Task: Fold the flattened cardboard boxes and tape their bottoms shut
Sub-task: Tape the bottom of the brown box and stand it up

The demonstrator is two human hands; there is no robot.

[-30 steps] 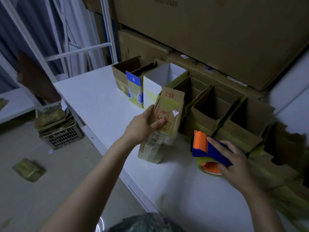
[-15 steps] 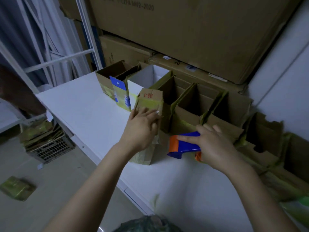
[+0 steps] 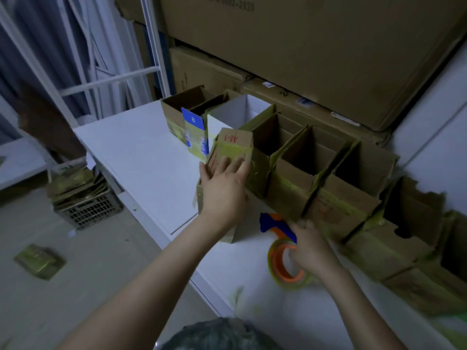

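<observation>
- Our left hand [image 3: 223, 190] lies flat on the box [image 3: 233, 145]. Its fingers are straight and spread, pressing the upturned end and grasping nothing.
- The box stands on the white table [image 3: 141, 152] at the front of the row, touching the box to its right.
- Its top flap carries a red mark, "A8-1", which reads upside down to us. Yellowish tape runs across just below the mark.
- Our right hand [image 3: 312, 246] grasps the dispenser [image 3: 275, 224] by its blue handle, though blur smears the fingers.
- The roll [image 3: 279, 263], with its orange core, sits at the dispenser's lower end. We cannot tell whether it touches the table.
- The dispenser is just right of the box, apart from it, in front of the row.
- The open boxes [image 3: 300, 157] stand mouth-up and side by side along the back of the table.
- 1 far box bears a blue label [image 3: 193, 122] with an 8, and its neighbour is white inside.
- Big cartons [image 3: 303, 59] are stacked behind the row.
- On the floor to the left, a crate [image 3: 88, 210] holds flattened cardboard. 1 flat pack [image 3: 39, 261] lies nearer us.
</observation>
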